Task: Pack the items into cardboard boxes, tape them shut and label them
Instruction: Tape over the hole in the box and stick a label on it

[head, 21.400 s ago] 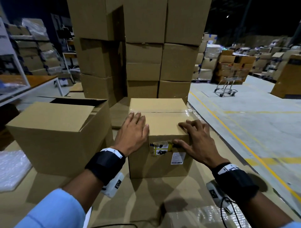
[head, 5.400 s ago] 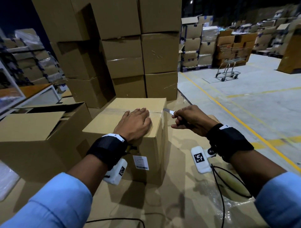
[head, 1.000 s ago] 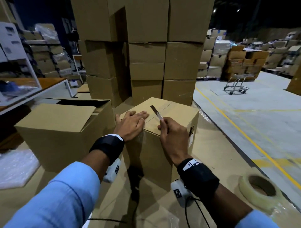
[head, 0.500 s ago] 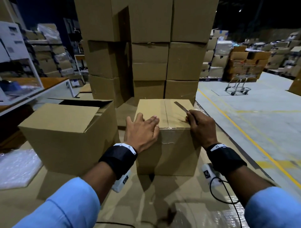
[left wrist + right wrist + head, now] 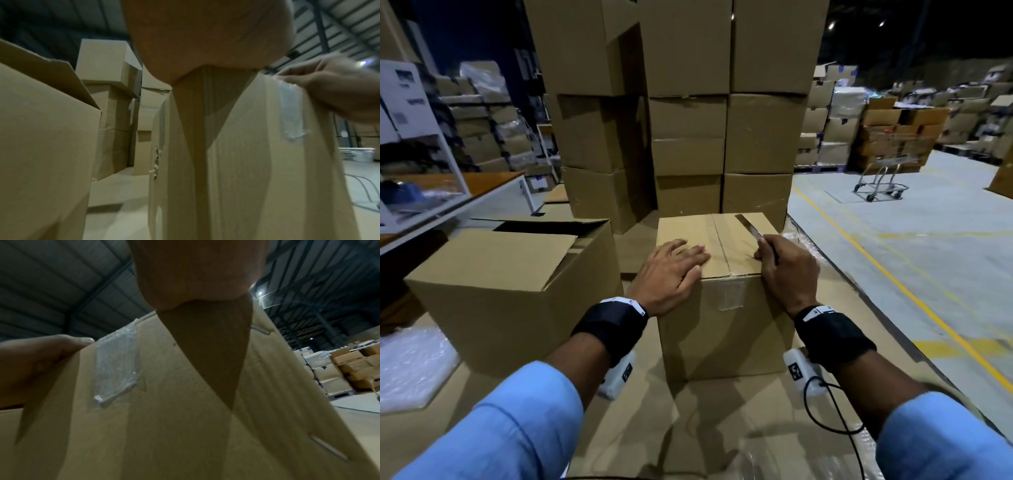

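A closed cardboard box (image 5: 726, 329) stands in front of me with clear tape (image 5: 729, 301) down its near face. My left hand (image 5: 674, 270) lies flat on the box top at the near left corner, fingers straight. My right hand (image 5: 786, 265) rests at the near right corner and grips a thin metal blade (image 5: 750, 226) that points away over the top. In the left wrist view the tape strip (image 5: 292, 112) shows on the box side (image 5: 246, 162) beside the right hand (image 5: 337, 87). The right wrist view shows the same tape (image 5: 117, 365) and the left hand (image 5: 37, 366).
An open box (image 5: 510, 291) with raised flaps stands close on the left. A tall stack of boxes (image 5: 688, 102) rises right behind. Bubble wrap (image 5: 407, 366) lies at the left edge. A trolley (image 5: 880, 181) stands on the grey floor to the right.
The box has been turned from a corner-on pose to square with me. My left hand slid to the near left corner of the top and the right hand with the blade moved to the right corner.
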A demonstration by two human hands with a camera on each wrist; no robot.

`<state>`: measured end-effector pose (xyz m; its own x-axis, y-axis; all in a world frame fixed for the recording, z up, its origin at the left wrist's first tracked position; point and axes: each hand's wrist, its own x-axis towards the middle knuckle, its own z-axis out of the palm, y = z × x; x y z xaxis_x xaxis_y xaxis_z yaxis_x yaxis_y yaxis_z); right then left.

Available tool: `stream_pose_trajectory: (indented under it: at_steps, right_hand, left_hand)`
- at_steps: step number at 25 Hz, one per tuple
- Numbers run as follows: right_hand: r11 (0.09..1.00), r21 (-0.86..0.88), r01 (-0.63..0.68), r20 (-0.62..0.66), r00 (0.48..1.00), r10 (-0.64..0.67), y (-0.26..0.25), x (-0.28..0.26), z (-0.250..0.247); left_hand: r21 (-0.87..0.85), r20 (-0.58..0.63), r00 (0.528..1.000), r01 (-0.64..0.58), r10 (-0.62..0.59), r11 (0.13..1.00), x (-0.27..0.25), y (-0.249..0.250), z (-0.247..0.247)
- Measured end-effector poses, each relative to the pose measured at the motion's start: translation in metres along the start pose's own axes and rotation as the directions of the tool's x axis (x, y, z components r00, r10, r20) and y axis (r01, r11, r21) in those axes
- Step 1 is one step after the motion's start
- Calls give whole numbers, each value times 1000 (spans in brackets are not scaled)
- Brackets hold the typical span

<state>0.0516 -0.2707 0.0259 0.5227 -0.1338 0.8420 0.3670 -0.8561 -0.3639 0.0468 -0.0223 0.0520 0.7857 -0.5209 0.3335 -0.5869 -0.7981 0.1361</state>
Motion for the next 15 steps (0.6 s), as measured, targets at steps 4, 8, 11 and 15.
stream_pose_trajectory:
  at_steps: [4,8,11,15]
  right_hand:
    - [1000,-1,15,4,1000,-15,12,6,8]
    - [998,36,47,79,996,-50,22,18,21]
    - [997,48,61,105,992,-66,20,23,26]
    - [988,150,-41,157,987,17,18,24,25]
  left_hand:
    - [-19,70,997,17,-16,1000,-2,5,9]
    - [13,73,992,105,-105,994,-7,23,9]
    - [67,114,981,149,-156,987,-9,32,4]
    - [167,135,982,109,-132,980,5,30,-9]
